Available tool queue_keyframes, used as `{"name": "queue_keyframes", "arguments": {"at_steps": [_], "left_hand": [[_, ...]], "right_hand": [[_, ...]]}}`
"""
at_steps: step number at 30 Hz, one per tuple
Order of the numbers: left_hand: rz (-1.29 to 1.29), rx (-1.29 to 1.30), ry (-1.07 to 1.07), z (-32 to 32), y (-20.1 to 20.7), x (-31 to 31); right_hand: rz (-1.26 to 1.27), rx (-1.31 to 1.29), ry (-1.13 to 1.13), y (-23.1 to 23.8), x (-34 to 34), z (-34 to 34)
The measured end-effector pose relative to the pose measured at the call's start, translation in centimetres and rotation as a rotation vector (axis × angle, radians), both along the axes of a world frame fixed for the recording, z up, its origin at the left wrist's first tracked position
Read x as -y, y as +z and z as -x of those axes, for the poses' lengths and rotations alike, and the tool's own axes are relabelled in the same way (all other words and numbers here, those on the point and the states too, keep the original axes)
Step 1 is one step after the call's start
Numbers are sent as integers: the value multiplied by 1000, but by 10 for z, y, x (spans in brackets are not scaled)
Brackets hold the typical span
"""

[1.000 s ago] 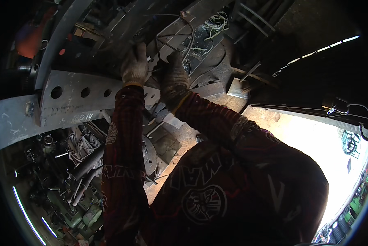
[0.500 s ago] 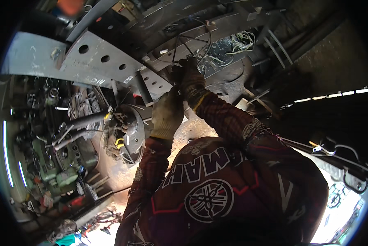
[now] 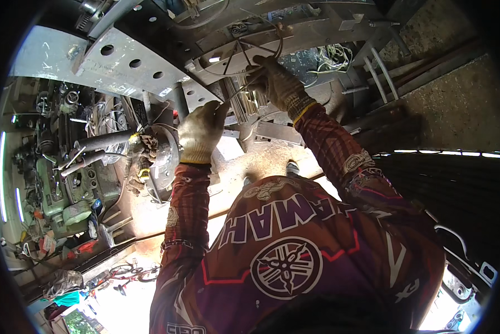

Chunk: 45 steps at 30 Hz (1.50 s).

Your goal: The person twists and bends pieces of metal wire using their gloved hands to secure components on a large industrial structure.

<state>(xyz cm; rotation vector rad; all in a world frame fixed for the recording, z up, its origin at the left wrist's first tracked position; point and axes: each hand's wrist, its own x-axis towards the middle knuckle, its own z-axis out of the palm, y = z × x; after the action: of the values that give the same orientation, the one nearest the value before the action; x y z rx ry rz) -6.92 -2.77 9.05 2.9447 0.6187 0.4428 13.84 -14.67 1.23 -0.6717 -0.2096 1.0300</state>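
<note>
My left hand (image 3: 198,133), in a pale knit work glove, is closed near the end of a thin metal rod (image 3: 240,91). The rod slants up to my right hand (image 3: 280,86), in a dirtier glove, whose fingers are closed around its other part. Just beyond my right hand is a thin metal ring with spokes (image 3: 244,55). Below the rod lies a bundle of long thin strips or rods (image 3: 238,106). Left of my left hand, a steel beam with round holes (image 3: 133,62) runs toward the upper left.
A round metal piece with pipes and rags (image 3: 163,161) stands left of my left forearm. Green machinery (image 3: 57,189) fills the left side. Coiled pale wire (image 3: 333,58) lies at the upper right, near metal bars (image 3: 383,75). My shoe (image 3: 293,166) shows on the floor.
My hands were close together and have moved apart, left hand to the left and right hand to the right and up. The rod between them now shows. The picture is brighter.
</note>
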Motion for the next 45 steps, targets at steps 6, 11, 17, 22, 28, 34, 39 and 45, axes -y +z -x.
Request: {"name": "queue_keyframes", "arguments": {"at_steps": [6,11,17,22,28,34,39,45], "left_hand": [[-92,91,-171,-4,-8,-48],[-123,95,-294,-17,-5,-76],[-201,161,-449,-35,-15,-110],[-222,188,-566,-54,-22,-134],[-204,203,-615,-61,-38,-146],[-95,145,-428,-19,-38,-90],[-178,198,-404,-4,-34,-65],[-242,329,-488,3,-6,-74]], "right_hand": [[-32,160,103,-13,-1,13],[122,352,-56,-32,-19,3],[192,416,-131,-28,-24,15],[209,221,-219,-24,-29,23],[193,306,-210,-18,-23,24],[384,607,-237,-17,6,6],[902,1810,-612,39,49,-1],[457,2226,-472,53,51,-50]]}}
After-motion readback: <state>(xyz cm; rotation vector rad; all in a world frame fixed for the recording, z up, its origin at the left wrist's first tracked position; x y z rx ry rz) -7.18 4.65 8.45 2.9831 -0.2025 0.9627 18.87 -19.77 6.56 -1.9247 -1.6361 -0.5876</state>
